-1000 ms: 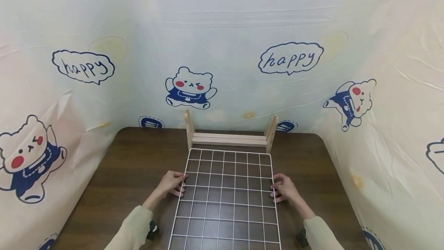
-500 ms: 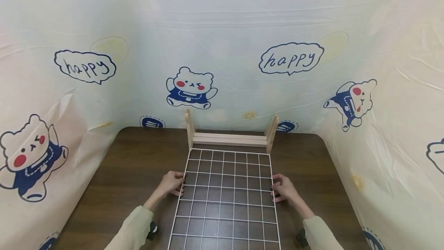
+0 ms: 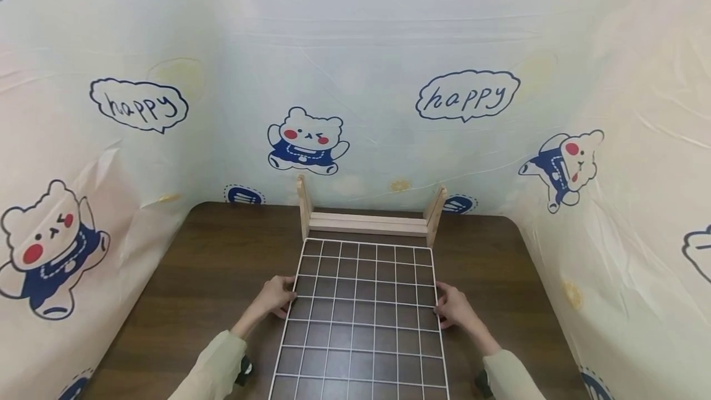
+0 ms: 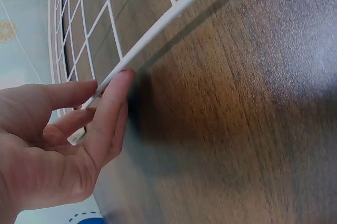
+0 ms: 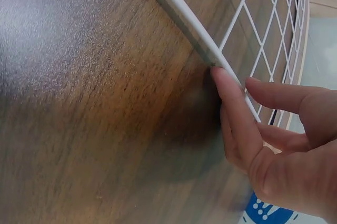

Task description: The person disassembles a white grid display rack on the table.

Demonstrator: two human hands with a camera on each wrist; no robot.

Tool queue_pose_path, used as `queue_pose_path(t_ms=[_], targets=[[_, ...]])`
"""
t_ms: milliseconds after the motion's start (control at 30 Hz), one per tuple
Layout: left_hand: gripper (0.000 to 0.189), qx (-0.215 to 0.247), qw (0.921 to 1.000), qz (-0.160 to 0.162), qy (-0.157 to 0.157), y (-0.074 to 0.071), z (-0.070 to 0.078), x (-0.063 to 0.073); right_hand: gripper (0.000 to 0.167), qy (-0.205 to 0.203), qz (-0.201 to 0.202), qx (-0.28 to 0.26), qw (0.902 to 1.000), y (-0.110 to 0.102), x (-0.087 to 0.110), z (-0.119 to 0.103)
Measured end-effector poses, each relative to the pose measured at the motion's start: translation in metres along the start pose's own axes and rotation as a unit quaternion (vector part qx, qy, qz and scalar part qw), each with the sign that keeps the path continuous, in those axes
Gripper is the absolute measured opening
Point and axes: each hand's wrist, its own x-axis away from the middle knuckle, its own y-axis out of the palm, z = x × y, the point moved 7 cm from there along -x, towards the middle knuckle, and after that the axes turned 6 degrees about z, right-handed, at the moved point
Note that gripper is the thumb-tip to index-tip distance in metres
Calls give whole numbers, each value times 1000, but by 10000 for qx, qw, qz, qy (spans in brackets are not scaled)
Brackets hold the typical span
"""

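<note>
A white wire grid panel [image 3: 353, 324] runs toward me over the brown table, its far edge at the foot of a pale wooden stand [image 3: 366, 223]. The stand has two uprights joined by crosspieces. My left hand [image 3: 276, 295] holds the panel's left side; in the left wrist view, thumb and fingers pinch the thick edge rod [image 4: 158, 29]. On the opposite side my right hand [image 3: 455, 307] does likewise, its thumb and fingers about the edge rod [image 5: 195, 18] in the right wrist view. Shadow shows under the rods. The panel's near end is cut off by the frame.
The dark wooden table [image 3: 222, 245] has rounded far corners. A pale printed cloth [image 3: 378, 79] with bears and "happy" bubbles surrounds its back and sides, close behind the stand. Dark devices sit at both wrists, one near the left sleeve [image 3: 208, 363].
The fingers of both hands have shifted slightly along the panel's sides, the right hand a little toward me. Panel and stand stay practically where they were.
</note>
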Motion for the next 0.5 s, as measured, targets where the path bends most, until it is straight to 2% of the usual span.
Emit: queue_pose_path(t_ms=[133, 333, 500], targets=[[54, -99, 9999, -11, 63, 2, 1, 2, 75, -104, -114, 156, 9998, 1, 0, 0], [55, -356, 9992, 104, 152, 4, 1, 6, 76, -241, -51, 554, 9982, 1, -1, 1], [55, -488, 9982, 240, 238, 5, -1, 6, 77, -224, -10, 533, 9983, 1, 1, 0]])
